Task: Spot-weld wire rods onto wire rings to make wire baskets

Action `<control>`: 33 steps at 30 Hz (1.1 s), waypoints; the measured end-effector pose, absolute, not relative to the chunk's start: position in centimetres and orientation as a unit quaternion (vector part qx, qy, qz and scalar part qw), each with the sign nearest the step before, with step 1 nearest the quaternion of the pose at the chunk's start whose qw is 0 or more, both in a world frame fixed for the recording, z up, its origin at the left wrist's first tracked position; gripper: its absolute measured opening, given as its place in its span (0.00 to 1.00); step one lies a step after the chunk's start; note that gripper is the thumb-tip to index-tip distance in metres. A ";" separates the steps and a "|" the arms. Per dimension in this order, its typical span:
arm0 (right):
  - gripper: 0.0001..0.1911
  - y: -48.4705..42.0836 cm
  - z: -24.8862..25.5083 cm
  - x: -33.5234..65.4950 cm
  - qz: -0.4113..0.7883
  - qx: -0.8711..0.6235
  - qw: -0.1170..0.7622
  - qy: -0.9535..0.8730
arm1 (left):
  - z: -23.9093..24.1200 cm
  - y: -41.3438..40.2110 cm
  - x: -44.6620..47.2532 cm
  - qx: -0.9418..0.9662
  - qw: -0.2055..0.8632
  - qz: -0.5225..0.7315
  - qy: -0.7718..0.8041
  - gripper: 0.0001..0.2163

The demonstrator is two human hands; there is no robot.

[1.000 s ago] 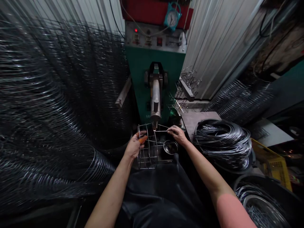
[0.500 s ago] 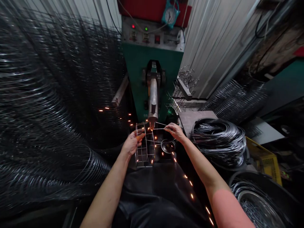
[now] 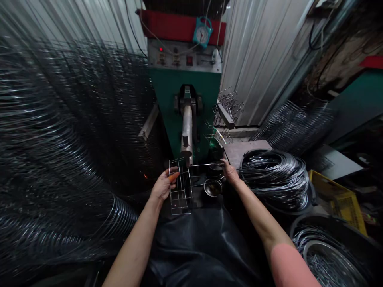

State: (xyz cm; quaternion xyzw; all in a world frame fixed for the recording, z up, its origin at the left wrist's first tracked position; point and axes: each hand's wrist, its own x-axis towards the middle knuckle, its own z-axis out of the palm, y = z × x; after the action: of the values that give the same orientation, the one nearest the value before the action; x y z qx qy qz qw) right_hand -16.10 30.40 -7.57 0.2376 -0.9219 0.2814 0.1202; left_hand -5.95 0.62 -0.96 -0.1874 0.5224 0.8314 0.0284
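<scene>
Upright wire basket frame (image 3: pixel 180 187) at lower centre of the picture, an open cage of thin, bright steel rods crossing in tall narrow rectangles, standing just below the tip of a thick metal welding arm (image 3: pixel 187 131). Left hand (image 3: pixel 164 185) against the frame's left side, fingers curled in a closed grip on the wires, an orange fingertip wrap (image 3: pixel 173 177) on one finger. Right hand (image 3: pixel 230 172) farther right, thumb and fingers pressed together in a pinch on the end of a thin steel rod (image 3: pixel 206 164), held level and reaching left to the top of the frame, under the arm. Small round metal bowl (image 3: pixel 213 187) just right of the frame, dull and shallow.

Above, at top centre, a green welding machine (image 3: pixel 163 91) with a scuffed steel control panel (image 3: pixel 182 56) and a round blue-cased gauge (image 3: pixel 202 35). Along the left side, a dense curtain of dark wire hoops (image 3: pixel 60 139), glinting in fine parallel lines. At right, a heaped coil of shiny dark wire (image 3: pixel 273 179). Lower right corner, a dark round tub (image 3: pixel 329 255) holding steel rings. Dark apron (image 3: pixel 194 247) across the bottom of the picture.
</scene>
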 end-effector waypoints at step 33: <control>0.07 22.6 -1.4 -12.1 0.300 0.308 0.145 -0.891 | -1.5 0.8 -5.4 -0.160 -0.027 0.830 0.533 0.21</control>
State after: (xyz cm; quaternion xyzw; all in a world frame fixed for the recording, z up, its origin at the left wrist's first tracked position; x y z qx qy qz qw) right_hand -12.07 22.60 -1.41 0.3075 -0.8912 0.3002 0.1452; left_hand -5.45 0.82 -1.52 -0.1600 0.5333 0.8302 -0.0273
